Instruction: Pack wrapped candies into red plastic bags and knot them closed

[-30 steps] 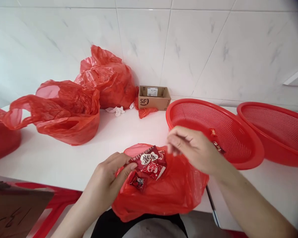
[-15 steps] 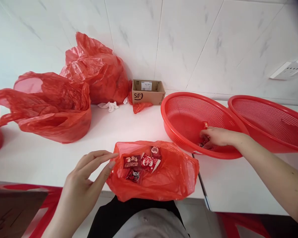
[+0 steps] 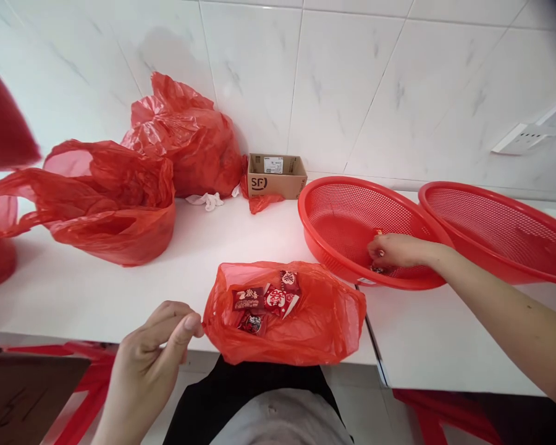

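An open red plastic bag (image 3: 324, 321) lies at the table's front edge, with several small red packets (image 3: 278, 300) showing inside. My left hand (image 3: 155, 352) pinches the bag's left edge between thumb and fingers. Inside the nearer red perforated basket (image 3: 324, 247), my right hand (image 3: 393, 252) has its fingers curled around something small near the front wall; the hand hides most of it.
A second red basket (image 3: 505, 216) stands at the right. Toward the wall sit a small cardboard box (image 3: 278, 182), a bulging red bag (image 3: 204, 145) and another red bag (image 3: 115, 216). A table seam (image 3: 374, 340) runs beside the open bag.
My left thumb and fingers have closed at the bag's edge. The right hand has shifted slightly left in the basket. A red blurred item has appeared at the upper left.
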Motion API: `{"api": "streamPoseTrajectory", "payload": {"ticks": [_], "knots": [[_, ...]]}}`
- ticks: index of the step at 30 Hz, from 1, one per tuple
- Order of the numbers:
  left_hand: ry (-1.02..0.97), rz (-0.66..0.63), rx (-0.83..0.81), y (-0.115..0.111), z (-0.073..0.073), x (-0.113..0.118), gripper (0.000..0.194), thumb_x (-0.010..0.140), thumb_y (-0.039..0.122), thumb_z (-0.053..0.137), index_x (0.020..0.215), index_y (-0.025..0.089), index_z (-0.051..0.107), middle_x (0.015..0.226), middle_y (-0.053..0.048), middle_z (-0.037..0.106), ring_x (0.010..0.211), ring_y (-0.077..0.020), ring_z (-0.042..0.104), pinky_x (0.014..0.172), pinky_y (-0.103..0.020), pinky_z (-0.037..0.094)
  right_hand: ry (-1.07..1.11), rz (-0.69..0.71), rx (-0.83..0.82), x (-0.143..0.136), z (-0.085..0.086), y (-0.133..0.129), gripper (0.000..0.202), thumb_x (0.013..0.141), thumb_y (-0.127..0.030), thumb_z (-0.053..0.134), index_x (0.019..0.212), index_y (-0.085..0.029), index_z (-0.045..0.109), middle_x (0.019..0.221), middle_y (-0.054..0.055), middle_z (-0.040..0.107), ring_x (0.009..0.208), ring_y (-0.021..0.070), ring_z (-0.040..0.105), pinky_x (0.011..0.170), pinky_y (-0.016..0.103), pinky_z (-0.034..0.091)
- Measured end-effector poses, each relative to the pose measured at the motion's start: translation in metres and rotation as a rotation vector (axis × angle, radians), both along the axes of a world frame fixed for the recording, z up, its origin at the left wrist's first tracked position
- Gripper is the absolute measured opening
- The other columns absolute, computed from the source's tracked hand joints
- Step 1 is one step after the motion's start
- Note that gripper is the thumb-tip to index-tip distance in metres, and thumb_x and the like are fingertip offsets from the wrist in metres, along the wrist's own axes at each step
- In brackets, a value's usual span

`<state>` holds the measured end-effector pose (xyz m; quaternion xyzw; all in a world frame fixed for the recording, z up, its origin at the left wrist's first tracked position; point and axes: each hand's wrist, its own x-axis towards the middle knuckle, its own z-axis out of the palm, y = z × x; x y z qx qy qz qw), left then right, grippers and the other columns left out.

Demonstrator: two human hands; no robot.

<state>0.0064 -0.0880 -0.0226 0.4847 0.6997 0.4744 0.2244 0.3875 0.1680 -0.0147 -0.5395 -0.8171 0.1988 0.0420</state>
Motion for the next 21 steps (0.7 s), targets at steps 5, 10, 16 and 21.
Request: {"api": "streamPoseTrajectory", "payload": {"ticks": [5, 10, 16, 21], "knots": [[0.005, -0.011, -0.001, -0.003, -0.002, 0.002, 0.055, 0.095, 0.057, 0.038, 0.056, 0.022, 0.053, 0.062, -0.002, 0.053, 0.062, -0.0174, 0.048, 0.061, -0.031, 0.035, -0.243, 0.047, -0.254, 0.001, -0.005, 0.01, 0.014, 0.06, -0.019, 0.069, 0.067, -0.021, 0.057, 0.068, 0.003, 0.063, 0.054, 0.0153, 0.052, 0.049, 0.028, 0.033], [-0.055, -0.019, 0.103, -0.003, -0.004, 0.004, 0.056, 0.099, 0.05, 0.032, 0.054, 0.021, 0.047, 0.075, -0.003, 0.059, 0.074, -0.0179, 0.052, 0.074, -0.03, 0.038, -0.325, 0.042, -0.329, 0.004, -0.013, 0.013, 0.008, 0.066, -0.018, 0.062, 0.072, -0.021, 0.057, 0.068, 0.006, 0.064, 0.054, 0.017, 0.054, 0.051, 0.03, 0.033], [-0.05, -0.092, 0.151, 0.0, -0.005, 0.0, 0.047, 0.1, 0.043, 0.034, 0.065, 0.022, 0.058, 0.079, -0.002, 0.064, 0.079, -0.0175, 0.058, 0.076, -0.028, 0.045, -0.32, 0.037, -0.245, -0.001, 0.011, 0.012, 0.008, 0.075, -0.021, 0.06, 0.067, -0.02, 0.061, 0.073, 0.005, 0.067, 0.063, 0.0188, 0.061, 0.056, 0.03, 0.037], [-0.001, -0.125, 0.191, 0.009, 0.002, 0.004, 0.041, 0.1, 0.04, 0.039, 0.072, 0.023, 0.063, 0.081, -0.001, 0.064, 0.081, -0.0168, 0.058, 0.075, -0.025, 0.045, 0.36, -0.087, 0.111, -0.043, 0.06, -0.03, 0.022, 0.083, -0.045, 0.067, 0.086, -0.023, 0.062, 0.083, 0.002, 0.068, 0.07, 0.0164, 0.06, 0.06, 0.027, 0.042]]}}
